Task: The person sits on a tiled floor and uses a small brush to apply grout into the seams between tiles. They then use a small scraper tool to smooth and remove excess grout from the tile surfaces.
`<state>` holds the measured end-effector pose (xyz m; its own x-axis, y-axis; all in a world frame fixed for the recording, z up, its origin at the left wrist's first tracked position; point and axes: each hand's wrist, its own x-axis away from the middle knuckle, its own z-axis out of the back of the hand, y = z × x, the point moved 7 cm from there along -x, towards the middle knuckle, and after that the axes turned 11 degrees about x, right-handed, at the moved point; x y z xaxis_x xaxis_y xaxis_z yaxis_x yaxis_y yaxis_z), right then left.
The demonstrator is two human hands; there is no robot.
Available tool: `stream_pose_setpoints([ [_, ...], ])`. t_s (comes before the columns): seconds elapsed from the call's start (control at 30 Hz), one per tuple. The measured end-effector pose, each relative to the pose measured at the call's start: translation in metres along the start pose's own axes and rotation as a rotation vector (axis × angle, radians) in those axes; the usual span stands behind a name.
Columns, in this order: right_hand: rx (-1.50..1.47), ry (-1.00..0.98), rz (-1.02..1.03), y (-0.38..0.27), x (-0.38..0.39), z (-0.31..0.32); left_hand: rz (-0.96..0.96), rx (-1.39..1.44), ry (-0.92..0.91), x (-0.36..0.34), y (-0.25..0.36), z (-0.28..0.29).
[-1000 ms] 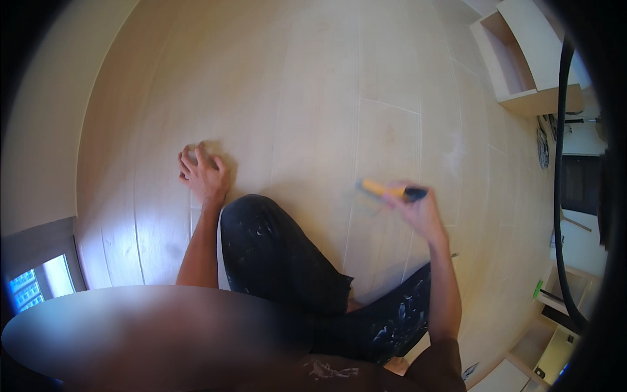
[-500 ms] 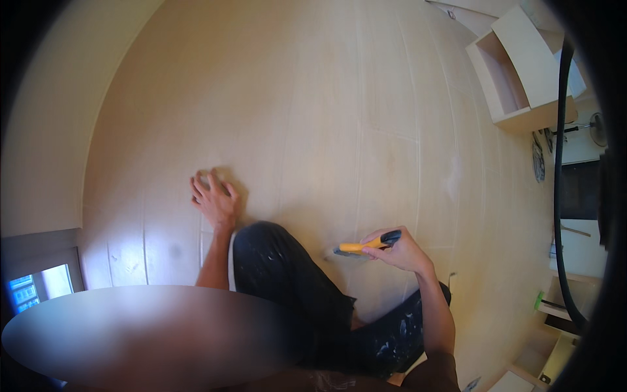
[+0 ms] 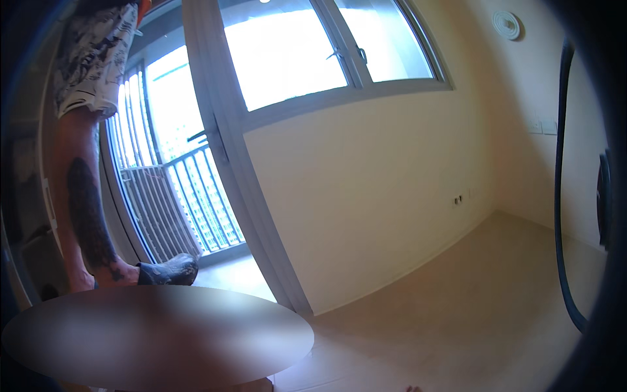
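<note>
While another person's bare lower leg, below black-and-white patterned shorts and in a dark, pale-smeared shoe, stood at the left before a dark metal railing, one bare hand barely showed at the bottom of the view; which hand it was, whether its fingers were spread, pressed together or pinching something, and whether it touched the smooth beige floor, I could not tell; that floor lay around and beyond the fingertips, its far edge meeting a plain cream wall beneath a grey-framed window.
</note>
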<state>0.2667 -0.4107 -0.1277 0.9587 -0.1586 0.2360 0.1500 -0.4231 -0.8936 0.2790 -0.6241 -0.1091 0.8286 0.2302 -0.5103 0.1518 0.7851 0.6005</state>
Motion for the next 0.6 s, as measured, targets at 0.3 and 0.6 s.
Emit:
stream_pose_setpoints([
  [0.3,-0.751,-0.089,-0.255,0.158,0.032,-0.148,-0.064,0.193,-0.222,-0.019,0.031,0.017],
  [0.6,-0.800,-0.011,-0.194,0.176,0.016,-0.141,-0.036,0.178,-0.147,-0.017,0.029,0.020],
])
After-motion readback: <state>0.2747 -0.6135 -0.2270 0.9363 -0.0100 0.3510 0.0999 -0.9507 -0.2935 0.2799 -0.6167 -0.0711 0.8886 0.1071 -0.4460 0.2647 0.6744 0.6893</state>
